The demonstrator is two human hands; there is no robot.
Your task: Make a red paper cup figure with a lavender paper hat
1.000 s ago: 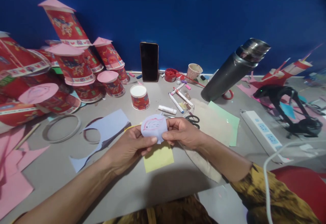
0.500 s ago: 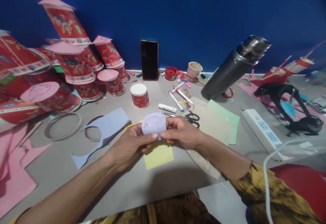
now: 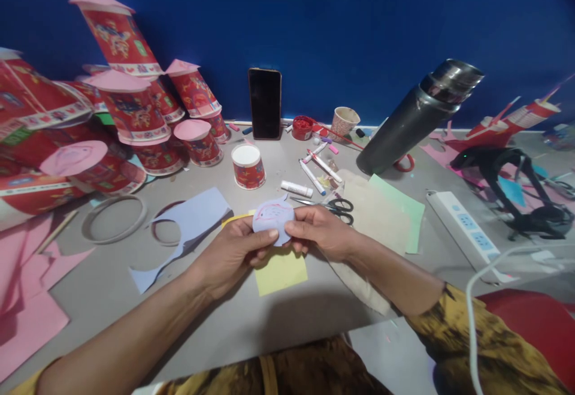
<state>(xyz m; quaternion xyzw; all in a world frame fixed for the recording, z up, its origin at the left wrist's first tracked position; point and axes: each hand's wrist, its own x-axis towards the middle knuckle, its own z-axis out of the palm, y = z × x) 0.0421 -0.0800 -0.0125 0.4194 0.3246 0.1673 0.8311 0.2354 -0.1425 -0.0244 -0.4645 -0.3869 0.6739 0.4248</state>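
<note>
A round lilac paper disc (image 3: 272,218) with pink and blue drawn lines is held up over the desk. My left hand (image 3: 233,251) pinches its left edge, thumb on the front. On the opposite edge my right hand (image 3: 318,232) grips it the same way. Below the disc lies a yellow paper sheet (image 3: 282,274). Black-handled scissors (image 3: 341,205) rest just beyond my right hand, near a white glue stick (image 3: 296,189). A lilac sheet (image 3: 197,215) with a round cut-out lies left of my left hand. Farther back stands a red patterned paper cup (image 3: 248,170), its white base up.
Stacked red cups (image 3: 135,110) with pink paper tops crowd the left. A phone (image 3: 265,104) leans on the blue wall. Right are a dark thermos (image 3: 413,122), a power strip (image 3: 465,227), a black headset frame (image 3: 516,194) and a white cable (image 3: 471,317). Markers (image 3: 312,176) lie mid-desk.
The paper disc has flattened out from a curved bend, and its rounded lower edge now shows between my thumbs. Both hands keep hold of it; the view has shifted slightly.
</note>
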